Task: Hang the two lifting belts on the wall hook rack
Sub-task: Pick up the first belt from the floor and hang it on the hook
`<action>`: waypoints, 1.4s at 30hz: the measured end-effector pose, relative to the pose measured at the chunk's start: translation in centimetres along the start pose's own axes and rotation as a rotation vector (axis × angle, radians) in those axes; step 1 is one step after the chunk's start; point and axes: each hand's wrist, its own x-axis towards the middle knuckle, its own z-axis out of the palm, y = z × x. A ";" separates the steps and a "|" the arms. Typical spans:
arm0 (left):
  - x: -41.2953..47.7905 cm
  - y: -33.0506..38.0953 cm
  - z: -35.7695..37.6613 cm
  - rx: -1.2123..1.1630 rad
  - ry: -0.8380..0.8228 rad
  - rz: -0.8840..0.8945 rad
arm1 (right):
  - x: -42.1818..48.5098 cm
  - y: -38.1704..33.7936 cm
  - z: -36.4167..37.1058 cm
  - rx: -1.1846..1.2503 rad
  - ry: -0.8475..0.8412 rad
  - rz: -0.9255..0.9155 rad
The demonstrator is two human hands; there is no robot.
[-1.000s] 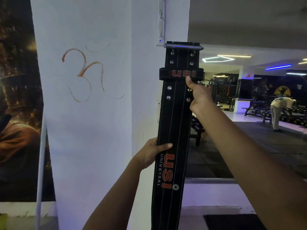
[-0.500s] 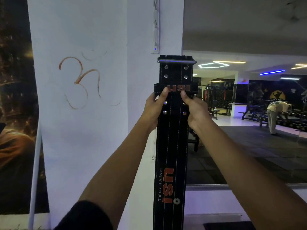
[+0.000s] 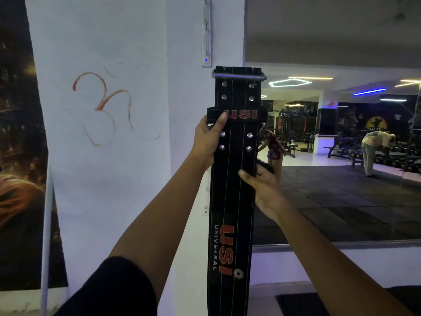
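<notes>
A long black lifting belt (image 3: 234,190) with red USI lettering hangs upright in front of a white pillar, its metal buckle (image 3: 239,75) at the top. My left hand (image 3: 208,142) grips the belt's left edge just under the USI keeper loop, thumb on the loop. My right hand (image 3: 262,190) holds the right edge lower down, thumb across the front. A narrow white strip (image 3: 206,33) with small hooks and a blue light runs up the pillar just above the buckle. I see only one belt.
The white pillar (image 3: 114,179) bears an orange symbol. A dark poster (image 3: 18,144) hangs at the left. To the right a wall mirror (image 3: 341,167) reflects the gym floor, benches and two people bending over.
My right hand has slid from beside the keeper loop down to the belt's right edge. The belt and my left hand have hardly moved.
</notes>
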 end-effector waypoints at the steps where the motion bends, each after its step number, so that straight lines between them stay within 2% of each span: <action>1: 0.1 0.2 0.0 0.000 0.003 0.004 | -0.4 0.6 0.1 -0.034 -0.016 0.016; 5: 0.3 1.1 -0.3 -0.021 0.004 0.001 | -2.6 4.0 -0.1 -0.069 -0.086 0.166; 11: 0.3 1.9 -0.5 -0.036 0.031 0.000 | -1.2 3.1 0.4 -0.002 -0.012 0.084; 19: -0.1 1.9 -1.2 -0.035 0.062 -0.039 | -2.1 4.7 -0.2 0.007 -0.036 0.148; 24: 0.1 1.2 -1.6 -0.026 0.065 -0.029 | 1.8 -1.6 1.9 0.141 0.125 0.036; 27: -0.1 0.5 -1.9 -0.019 0.051 -0.042 | 3.8 -5.8 3.7 0.050 0.136 -0.079; 34: 0.3 1.1 -2.7 0.012 0.029 -0.076 | 6.3 -10.8 5.9 -0.054 0.170 -0.082; 38: 0.8 1.4 -3.7 0.028 0.012 -0.120 | 8.4 -12.8 6.8 -0.101 0.231 -0.189; 42: 1.0 0.9 -4.5 0.024 0.024 -0.122 | 8.8 -13.1 6.8 -0.212 0.127 -0.364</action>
